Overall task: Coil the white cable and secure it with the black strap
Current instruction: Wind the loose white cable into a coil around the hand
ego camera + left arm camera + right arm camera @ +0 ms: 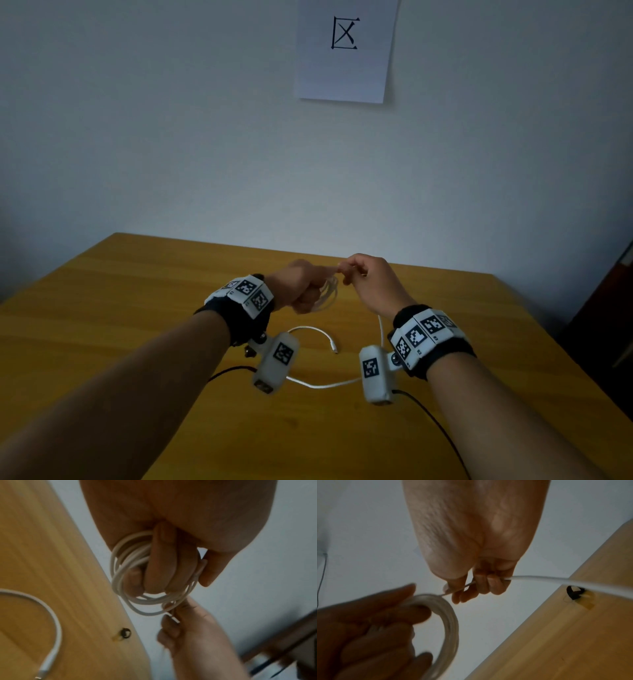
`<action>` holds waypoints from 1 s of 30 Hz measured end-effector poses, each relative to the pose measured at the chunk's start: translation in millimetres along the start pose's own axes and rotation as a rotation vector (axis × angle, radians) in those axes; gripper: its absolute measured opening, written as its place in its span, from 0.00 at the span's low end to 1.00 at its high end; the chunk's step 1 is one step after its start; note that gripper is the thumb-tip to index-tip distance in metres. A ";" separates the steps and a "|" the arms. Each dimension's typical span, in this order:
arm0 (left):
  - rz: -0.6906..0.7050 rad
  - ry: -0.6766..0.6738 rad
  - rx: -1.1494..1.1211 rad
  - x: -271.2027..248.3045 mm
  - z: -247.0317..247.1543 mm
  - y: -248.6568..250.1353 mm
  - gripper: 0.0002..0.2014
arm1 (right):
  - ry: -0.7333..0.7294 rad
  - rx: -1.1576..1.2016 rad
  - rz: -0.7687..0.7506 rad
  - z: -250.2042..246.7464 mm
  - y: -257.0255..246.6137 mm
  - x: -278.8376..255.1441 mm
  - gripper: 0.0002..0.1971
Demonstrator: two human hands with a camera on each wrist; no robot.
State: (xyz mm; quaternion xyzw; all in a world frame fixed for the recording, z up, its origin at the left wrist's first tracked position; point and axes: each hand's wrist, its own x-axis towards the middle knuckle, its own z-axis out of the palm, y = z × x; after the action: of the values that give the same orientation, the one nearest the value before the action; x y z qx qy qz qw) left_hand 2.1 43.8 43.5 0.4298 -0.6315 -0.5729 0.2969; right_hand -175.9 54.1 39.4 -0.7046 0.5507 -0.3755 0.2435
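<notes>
The white cable's coil (329,295) is wound in several loops around the curled fingers of my left hand (303,289), held above the table. My right hand (359,274) is just right of it and pinches the cable where it leaves the coil. In the left wrist view the coil (120,577) wraps the left hand (163,568). In the right wrist view the right hand (476,586) grips the cable strand (556,581). The loose cable tail (310,329) lies on the table, ending in a plug (334,346). The black strap (573,593) is a small loop lying on the table (556,642); it also shows as the strap (126,632).
The wooden table (137,291) stands against a pale wall that bears a paper sheet (346,51) with a printed character. Dark furniture (609,308) stands at the right edge. Black cords (438,431) trail from the wrist cameras across the near table.
</notes>
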 end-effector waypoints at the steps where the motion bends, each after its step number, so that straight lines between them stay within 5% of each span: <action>1: 0.007 -0.026 -0.097 -0.8 0.9 3.0 0.25 | 0.001 0.003 -0.011 1.1 0.9 -0.6 0.12; 9: 0.163 -0.112 -0.694 -0.7 7.1 20.5 0.23 | -0.120 0.066 0.099 15.8 4.2 -1.3 0.15; 14: 0.231 0.044 -0.738 5.2 12.1 27.6 0.19 | -0.272 0.031 0.083 24.6 1.9 -4.2 0.17; 18: 0.322 0.180 -0.462 5.5 12.3 33.0 0.18 | -0.367 -0.028 0.079 28.0 -6.5 -10.1 0.17; 23: 0.339 0.259 0.109 13.9 7.4 18.8 0.34 | -0.446 -0.054 0.051 23.1 -19.5 -15.8 0.14; 26: 0.278 0.345 0.455 14.7 2.7 8.1 0.26 | -0.433 -0.083 -0.021 17.3 -24.6 -17.3 0.06; 30: 0.207 0.336 0.848 8.9 -1.8 -1.2 0.19 | -0.373 -0.121 -0.019 10.0 -21.4 -14.3 0.11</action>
State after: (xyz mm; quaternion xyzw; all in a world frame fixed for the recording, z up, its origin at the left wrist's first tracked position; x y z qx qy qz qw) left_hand -0.1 35.1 41.6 0.5346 -0.7928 -0.1539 0.2488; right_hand -156.8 73.0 45.9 -0.7803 0.5109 -0.2070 0.2952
